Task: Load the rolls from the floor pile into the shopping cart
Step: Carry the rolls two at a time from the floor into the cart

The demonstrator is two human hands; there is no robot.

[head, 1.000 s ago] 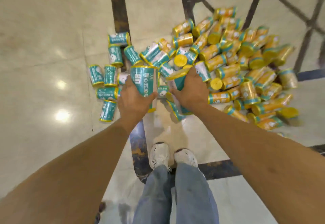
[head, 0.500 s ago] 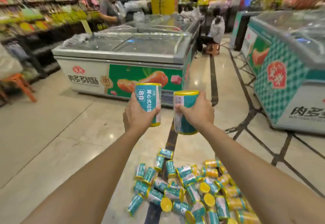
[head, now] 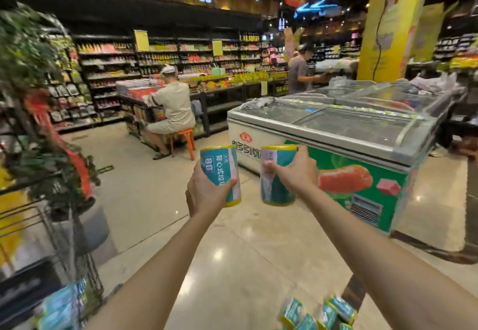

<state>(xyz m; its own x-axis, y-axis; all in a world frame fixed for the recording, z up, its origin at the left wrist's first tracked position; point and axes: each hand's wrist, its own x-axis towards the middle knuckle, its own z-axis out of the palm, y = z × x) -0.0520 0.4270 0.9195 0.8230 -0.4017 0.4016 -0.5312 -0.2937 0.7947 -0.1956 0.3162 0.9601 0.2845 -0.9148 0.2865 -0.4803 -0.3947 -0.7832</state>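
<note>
Two rolls are up in the air, dead centre of the frame, both upright with teal wrap and yellow ends. The left roll (head: pixel 217 166) has a big "80" on it and sits in the left hand (head: pixel 204 195), fingers wrapped round its lower half, thumb across the front. The right roll (head: pixel 274 190) is gripped by the right hand (head: pixel 297 171) round its upper part, fingers curled over the side. The rolls are close together but not touching.

What shows of the pile (head: pixel 318 314) is a few rolls lying on the floor (head: pixel 245 265) at the bottom edge, right of centre. The cart (head: pixel 77 247) is at lower left, pretty blurred, with some teal packs (head: pixel 64 303) low in it that look like more rolls.

Behind the hands there's a chest freezer (head: pixel 349 127) with glass lids, centre right. Someone sits on an orange stool (head: pixel 182 140) left of centre, facing the shelves (head: pixel 108 71).
</note>
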